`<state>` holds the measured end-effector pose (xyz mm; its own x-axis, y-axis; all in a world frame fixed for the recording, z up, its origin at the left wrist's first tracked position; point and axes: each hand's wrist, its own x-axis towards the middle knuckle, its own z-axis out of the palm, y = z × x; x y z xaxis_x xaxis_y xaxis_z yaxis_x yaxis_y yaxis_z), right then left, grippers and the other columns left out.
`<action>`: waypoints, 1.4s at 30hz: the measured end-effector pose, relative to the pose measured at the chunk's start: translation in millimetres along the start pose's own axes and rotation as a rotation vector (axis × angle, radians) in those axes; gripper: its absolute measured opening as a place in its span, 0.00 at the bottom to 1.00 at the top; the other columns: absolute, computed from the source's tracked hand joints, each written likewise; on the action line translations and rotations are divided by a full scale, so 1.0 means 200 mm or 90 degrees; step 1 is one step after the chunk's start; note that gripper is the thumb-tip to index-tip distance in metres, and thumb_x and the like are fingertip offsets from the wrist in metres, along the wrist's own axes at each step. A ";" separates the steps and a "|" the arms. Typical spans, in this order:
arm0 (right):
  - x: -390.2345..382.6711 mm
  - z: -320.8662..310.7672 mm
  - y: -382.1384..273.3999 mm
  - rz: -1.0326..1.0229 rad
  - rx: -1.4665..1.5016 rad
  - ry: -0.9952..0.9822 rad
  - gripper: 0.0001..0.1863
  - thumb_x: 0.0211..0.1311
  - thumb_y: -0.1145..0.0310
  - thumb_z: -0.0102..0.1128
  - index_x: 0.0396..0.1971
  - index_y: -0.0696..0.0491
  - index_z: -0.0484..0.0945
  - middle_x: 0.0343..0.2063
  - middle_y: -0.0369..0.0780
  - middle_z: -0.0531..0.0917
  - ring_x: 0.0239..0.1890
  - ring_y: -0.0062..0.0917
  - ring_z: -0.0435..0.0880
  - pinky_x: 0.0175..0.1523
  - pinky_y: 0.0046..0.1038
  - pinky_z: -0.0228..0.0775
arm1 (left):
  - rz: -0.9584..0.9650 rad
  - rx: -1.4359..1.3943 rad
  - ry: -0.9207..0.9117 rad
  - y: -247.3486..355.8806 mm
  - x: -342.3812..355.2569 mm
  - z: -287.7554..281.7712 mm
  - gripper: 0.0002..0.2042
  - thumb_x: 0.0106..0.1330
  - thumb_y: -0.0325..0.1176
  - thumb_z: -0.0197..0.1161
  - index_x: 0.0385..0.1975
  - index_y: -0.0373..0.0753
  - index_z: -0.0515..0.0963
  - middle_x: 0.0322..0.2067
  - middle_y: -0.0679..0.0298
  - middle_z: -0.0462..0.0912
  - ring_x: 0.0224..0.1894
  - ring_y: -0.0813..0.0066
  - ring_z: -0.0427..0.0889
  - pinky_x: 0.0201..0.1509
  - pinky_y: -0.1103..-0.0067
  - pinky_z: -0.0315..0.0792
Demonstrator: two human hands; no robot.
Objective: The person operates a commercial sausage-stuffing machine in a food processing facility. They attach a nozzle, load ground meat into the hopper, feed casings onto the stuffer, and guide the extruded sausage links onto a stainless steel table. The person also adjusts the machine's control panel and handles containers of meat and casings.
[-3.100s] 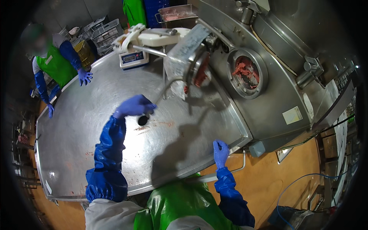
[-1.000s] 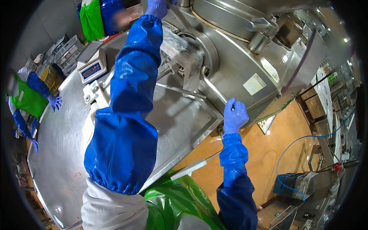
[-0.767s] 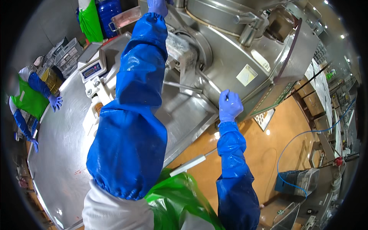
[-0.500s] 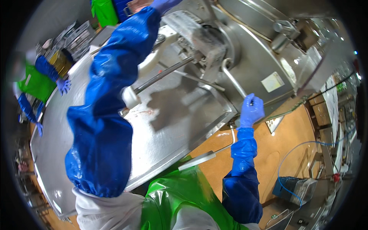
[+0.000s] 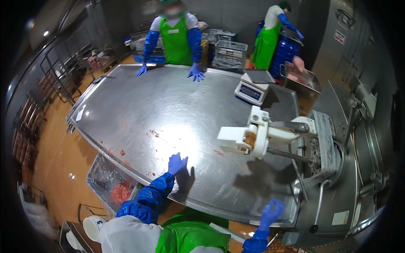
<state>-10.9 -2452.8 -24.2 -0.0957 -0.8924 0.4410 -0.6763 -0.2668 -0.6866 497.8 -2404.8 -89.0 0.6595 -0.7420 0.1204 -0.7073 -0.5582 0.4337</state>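
Note:
My left hand, in a blue glove, is over the near part of the steel table, fingers apart and holding nothing. Its shadow falls just beside it. Small red meat scraps lie on the metal to its left. My right hand, gloved too, is above the table's near right corner. Motion smears its fingers, so their grip is unclear. To its right, apart from it, is a metal lever with a black knob. The lever belongs to a steel machine whose white plastic head reaches over the table.
A digital scale stands at the far right. Across the table, a co-worker rests both hands at its edge; another person is by a blue barrel. Below the left edge sits a plastic-lined crate with ground meat.
My view has swung left. My right hand has let go of the machine's lever and come away. My left hand has dropped from beside the machine to low over the table.

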 end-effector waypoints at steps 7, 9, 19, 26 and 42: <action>0.61 0.80 0.56 0.100 -0.222 -0.010 0.47 0.58 0.41 0.58 0.64 0.65 0.58 0.62 0.58 0.64 0.66 0.49 0.61 0.70 0.43 0.52 | -0.037 0.060 -0.213 0.17 -0.28 -0.07 0.55 0.56 0.65 0.58 0.72 0.32 0.38 0.70 0.35 0.33 0.73 0.35 0.29 0.72 0.48 0.29; 0.89 0.87 0.51 0.111 -0.210 -0.120 0.46 0.64 0.42 0.52 0.67 0.66 0.53 0.65 0.59 0.61 0.68 0.49 0.59 0.71 0.40 0.51 | -0.033 0.042 -0.219 0.19 -0.27 -0.09 0.55 0.56 0.64 0.58 0.72 0.32 0.37 0.70 0.35 0.32 0.73 0.35 0.27 0.72 0.47 0.28; 0.56 1.26 0.01 -0.105 -0.208 -0.217 0.37 0.66 0.48 0.50 0.63 0.63 0.61 0.63 0.54 0.66 0.66 0.46 0.63 0.71 0.39 0.52 | -0.070 0.048 -0.273 0.14 -0.24 -0.10 0.55 0.57 0.64 0.57 0.72 0.32 0.37 0.71 0.36 0.31 0.73 0.37 0.26 0.71 0.45 0.28; 0.87 1.73 -0.05 -0.164 -0.178 -0.292 0.31 0.68 0.52 0.48 0.61 0.60 0.66 0.62 0.51 0.69 0.65 0.43 0.65 0.70 0.39 0.53 | 0.113 -0.019 -0.278 -0.08 -0.21 -0.21 0.52 0.56 0.58 0.62 0.72 0.37 0.41 0.70 0.35 0.33 0.72 0.31 0.29 0.70 0.44 0.34; -0.49 2.76 -1.81 -0.480 0.094 -0.433 0.23 0.67 0.58 0.48 0.56 0.56 0.73 0.60 0.46 0.73 0.64 0.38 0.68 0.70 0.39 0.53 | 0.149 -0.266 0.037 -0.66 -0.78 -0.66 0.26 0.62 0.36 0.62 0.60 0.36 0.68 0.56 0.49 0.72 0.59 0.47 0.70 0.64 0.62 0.63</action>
<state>646.5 -2469.5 -138.1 0.7829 -0.4787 0.3973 -0.2880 -0.8450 -0.4507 521.9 -2165.0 -47.2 0.5166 -0.8009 0.3028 -0.6832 -0.1724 0.7096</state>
